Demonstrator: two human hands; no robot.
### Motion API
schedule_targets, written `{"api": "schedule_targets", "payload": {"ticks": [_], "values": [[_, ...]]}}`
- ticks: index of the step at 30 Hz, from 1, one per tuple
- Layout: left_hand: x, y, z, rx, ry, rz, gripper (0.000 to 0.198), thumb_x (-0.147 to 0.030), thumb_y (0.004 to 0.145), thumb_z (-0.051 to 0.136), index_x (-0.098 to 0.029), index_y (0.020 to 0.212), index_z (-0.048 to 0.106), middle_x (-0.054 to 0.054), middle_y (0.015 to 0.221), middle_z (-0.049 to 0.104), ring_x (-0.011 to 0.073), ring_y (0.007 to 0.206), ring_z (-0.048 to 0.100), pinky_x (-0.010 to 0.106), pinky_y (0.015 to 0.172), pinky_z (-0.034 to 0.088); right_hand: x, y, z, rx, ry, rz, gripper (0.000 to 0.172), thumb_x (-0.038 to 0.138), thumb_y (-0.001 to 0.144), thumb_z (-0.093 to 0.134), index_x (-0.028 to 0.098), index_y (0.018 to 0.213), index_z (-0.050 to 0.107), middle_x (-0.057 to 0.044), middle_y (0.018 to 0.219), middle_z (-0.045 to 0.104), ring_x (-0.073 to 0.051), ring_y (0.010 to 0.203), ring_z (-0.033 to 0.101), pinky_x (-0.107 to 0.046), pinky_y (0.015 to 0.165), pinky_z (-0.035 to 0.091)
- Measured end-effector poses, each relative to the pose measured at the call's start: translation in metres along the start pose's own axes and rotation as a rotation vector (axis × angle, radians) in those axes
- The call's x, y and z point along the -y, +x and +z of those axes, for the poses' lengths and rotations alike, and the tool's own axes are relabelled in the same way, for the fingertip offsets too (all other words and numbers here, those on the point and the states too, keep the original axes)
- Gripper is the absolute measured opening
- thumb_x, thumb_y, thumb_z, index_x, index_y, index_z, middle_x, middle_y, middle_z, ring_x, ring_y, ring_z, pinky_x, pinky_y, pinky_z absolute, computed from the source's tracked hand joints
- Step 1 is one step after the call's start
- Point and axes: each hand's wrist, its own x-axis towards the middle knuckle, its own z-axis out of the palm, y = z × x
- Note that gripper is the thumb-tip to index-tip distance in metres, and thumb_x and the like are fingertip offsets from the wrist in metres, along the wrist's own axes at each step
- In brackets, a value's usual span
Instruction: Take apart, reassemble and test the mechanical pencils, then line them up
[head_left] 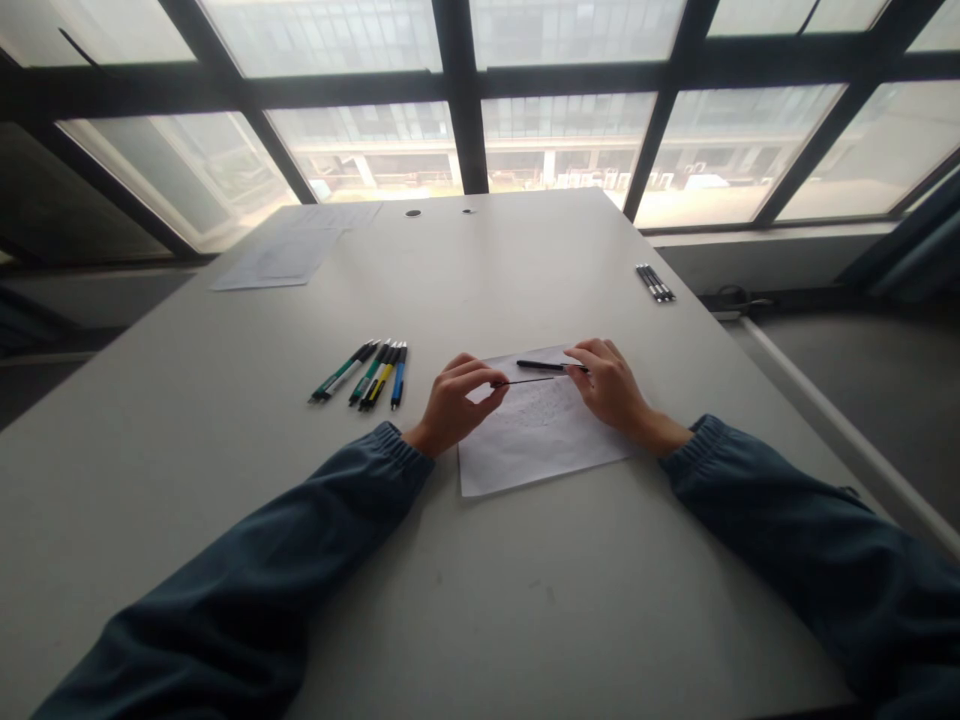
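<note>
My left hand (463,398) pinches one end of a thin dark pen refill (529,380) between thumb and fingertips. The refill points right, over a white sheet of paper (517,465) with faint marks on it. Just beyond the refill, a black pen barrel (541,365) extends over the same sheet. My right hand (609,385) has its thumb and fingers closed around the right end of that barrel. Whether the barrel also rests on the paper is hard to tell. Both hands are above the sheet.
Several coloured pens (367,375) lie left of my left hand on the white table (480,290). Several black pens (655,283) sit near the right edge. More papers (277,255) lie at the far left. Windows (562,140) stand behind the table.
</note>
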Motion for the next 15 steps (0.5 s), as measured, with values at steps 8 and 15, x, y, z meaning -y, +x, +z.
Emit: {"api": "schedule_targets", "payload": {"ticks": [8,15], "values": [[0.0043,-0.0008,0.0019,-0.016,-0.015,0.035,0.003,-0.021,0.088,0.071,-0.020,0.087,0.073,0.003,0.081,0.073,0.0166,0.080,0.062,0.032,0.077,0.054,-0.0016,-0.0014,-0.0010,0.191,-0.096,0.054,0.017,0.024,0.092,0.066,0.021,0.107,0.074,-0.010,0.110,0.070,-0.029,0.105,0.058,-0.046,0.091,0.047],[0.0034,-0.0002,0.0018,-0.025,-0.016,0.036,0.002,-0.020,0.088,0.070,-0.020,0.087,0.072,0.003,0.080,0.072,0.0163,0.078,0.061,0.031,0.075,0.053,-0.0015,-0.0006,-0.0008,0.191,-0.057,0.086,0.011,0.020,0.089,0.071,0.023,0.099,0.073,-0.007,0.098,0.072,-0.028,0.098,0.061,-0.044,0.088,0.046]]}}
